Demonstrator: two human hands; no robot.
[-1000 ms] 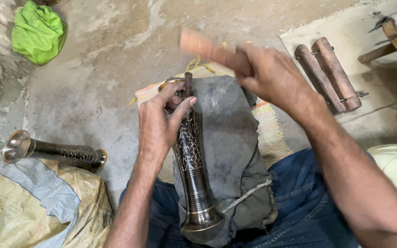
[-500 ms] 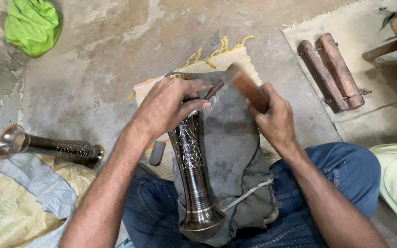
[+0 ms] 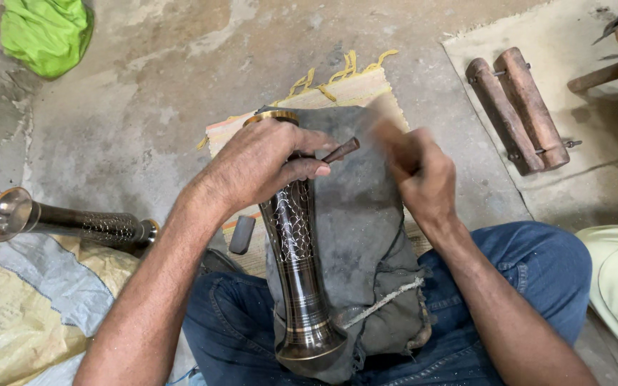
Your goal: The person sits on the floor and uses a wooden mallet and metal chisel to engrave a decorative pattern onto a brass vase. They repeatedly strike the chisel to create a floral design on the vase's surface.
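A tall dark metal vase (image 3: 296, 264) with a fine engraved pattern and brass rims lies on a grey cloth pad (image 3: 366, 243) across my lap. My left hand (image 3: 262, 161) rests over the vase's upper end and pinches a small chisel (image 3: 341, 150) between thumb and fingers, its tip against the metal. My right hand (image 3: 420, 171) is just right of the chisel, closed around a wooden mallet (image 3: 388, 125) that is blurred by motion.
A second engraved vase (image 3: 66, 223) lies on the floor at left, partly on a yellow and grey sack (image 3: 23, 314). A small dark block (image 3: 242, 234) lies by my knee. Wooden rollers (image 3: 516, 107) rest on a mat at right. A green cloth (image 3: 44, 32) lies at upper left.
My right hand swung the mallet down from a raised position to the chisel, then back slightly. My left hand stayed on the vase's upper end holding the chisel.
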